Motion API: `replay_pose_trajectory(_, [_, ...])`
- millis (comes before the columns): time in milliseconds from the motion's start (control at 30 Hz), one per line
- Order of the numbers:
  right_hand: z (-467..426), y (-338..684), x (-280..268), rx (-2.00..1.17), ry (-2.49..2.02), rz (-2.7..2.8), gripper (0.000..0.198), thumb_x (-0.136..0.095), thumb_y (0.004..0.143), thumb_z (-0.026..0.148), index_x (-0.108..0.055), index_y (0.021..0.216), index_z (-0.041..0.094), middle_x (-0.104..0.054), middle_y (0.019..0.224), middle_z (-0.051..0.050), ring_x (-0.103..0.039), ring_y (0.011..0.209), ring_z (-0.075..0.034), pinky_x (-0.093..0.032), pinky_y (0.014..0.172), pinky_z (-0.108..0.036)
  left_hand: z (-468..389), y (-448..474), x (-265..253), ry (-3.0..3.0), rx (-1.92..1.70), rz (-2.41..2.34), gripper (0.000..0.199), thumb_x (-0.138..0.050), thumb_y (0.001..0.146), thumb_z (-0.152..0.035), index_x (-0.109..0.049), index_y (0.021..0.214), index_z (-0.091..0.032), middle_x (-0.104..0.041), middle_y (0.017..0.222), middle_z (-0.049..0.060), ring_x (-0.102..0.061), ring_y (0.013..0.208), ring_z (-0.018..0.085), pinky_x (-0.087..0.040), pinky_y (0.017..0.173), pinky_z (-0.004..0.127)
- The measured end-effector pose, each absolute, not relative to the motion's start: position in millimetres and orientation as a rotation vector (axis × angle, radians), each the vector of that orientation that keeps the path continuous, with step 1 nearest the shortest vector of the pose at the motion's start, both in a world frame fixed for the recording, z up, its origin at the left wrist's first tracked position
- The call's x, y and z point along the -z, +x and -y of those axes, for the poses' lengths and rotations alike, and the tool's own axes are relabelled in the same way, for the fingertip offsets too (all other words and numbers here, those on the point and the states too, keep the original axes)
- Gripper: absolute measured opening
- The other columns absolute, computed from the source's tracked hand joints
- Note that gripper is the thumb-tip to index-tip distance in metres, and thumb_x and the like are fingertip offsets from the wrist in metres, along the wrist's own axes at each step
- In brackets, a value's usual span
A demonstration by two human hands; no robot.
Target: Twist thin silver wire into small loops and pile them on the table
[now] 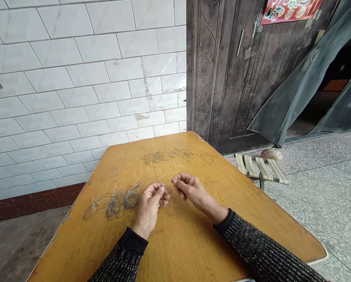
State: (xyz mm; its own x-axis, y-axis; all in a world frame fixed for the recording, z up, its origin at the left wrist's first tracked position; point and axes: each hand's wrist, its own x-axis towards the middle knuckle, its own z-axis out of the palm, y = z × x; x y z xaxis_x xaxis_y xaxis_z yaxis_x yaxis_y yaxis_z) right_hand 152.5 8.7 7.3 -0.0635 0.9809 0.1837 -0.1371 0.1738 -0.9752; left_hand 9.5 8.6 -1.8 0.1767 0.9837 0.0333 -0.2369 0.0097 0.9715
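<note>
Above the middle of the wooden table (pixel 187 239) my two hands are close together, fingertips a small gap apart. My left hand (pixel 152 203) pinches a thin wire (pixel 163 183) between thumb and forefinger. My right hand (pixel 191 190) is closed in a pinch too, and a fine strand seems to run from its fingertips; the strand is too thin to follow fully. Left of my left hand lies a tangle of coiled grey wires (pixel 116 203) with loose ends sticking up. Beyond my hands, small wire loops (pixel 169 154) lie in a row.
A bent piece of wire (pixel 209 158) lies near the table's right edge. Behind stands a white tiled wall (pixel 84 70), with a dark carved door (pixel 210 70) beside it. A folding stool (pixel 260 168) with striped straps and a ball (pixel 272 154) are on the floor at right.
</note>
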Motion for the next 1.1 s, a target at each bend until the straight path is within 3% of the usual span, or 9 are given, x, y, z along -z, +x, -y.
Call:
replay_pose_trajectory(300, [-7.2, 154.3, -5.4, -1.485, -0.743, 1.132, 0.024, -0.063, 0.067, 0.036, -0.052, 0.067, 0.015, -0.05, 0.055, 0.006, -0.04, 0.036, -0.002, -0.036, 0.034, -0.016, -10.2, 7.8, -4.9, 1.078, -1.275, -0.854, 0.022, -0.067, 0.065, -0.03, -0.056, 0.077, -0.015, -0.055, 0.068, -0.002, -0.052, 0.054, 0.007, -0.041, 0.052, 0.019])
replay_pose_trajectory(567, [-10.3, 154.1, -2.4, -1.411, -0.775, 1.104, 0.025, -0.063, 0.066, 0.037, -0.052, 0.066, 0.015, -0.052, 0.052, 0.006, -0.042, 0.033, -0.003, -0.035, 0.034, -0.016, -9.3, 9.4, -4.5, 0.981, -1.179, -0.812, 0.027, -0.074, 0.058, -0.023, -0.058, 0.077, -0.013, -0.056, 0.069, -0.001, -0.053, 0.057, 0.007, -0.042, 0.056, 0.02])
replay_pose_trajectory(1100, [-5.7, 152.9, -6.6, -1.329, -0.901, 1.284, 0.025, -0.058, 0.069, 0.038, -0.049, 0.064, 0.016, -0.05, 0.048, 0.006, -0.04, 0.03, -0.003, -0.026, 0.031, -0.016, -7.3, 8.3, -1.6, 1.141, -1.137, -0.881, 0.028, -0.069, 0.064, -0.03, -0.066, 0.086, -0.011, -0.061, 0.069, 0.004, -0.055, 0.056, 0.01, -0.043, 0.056, 0.024])
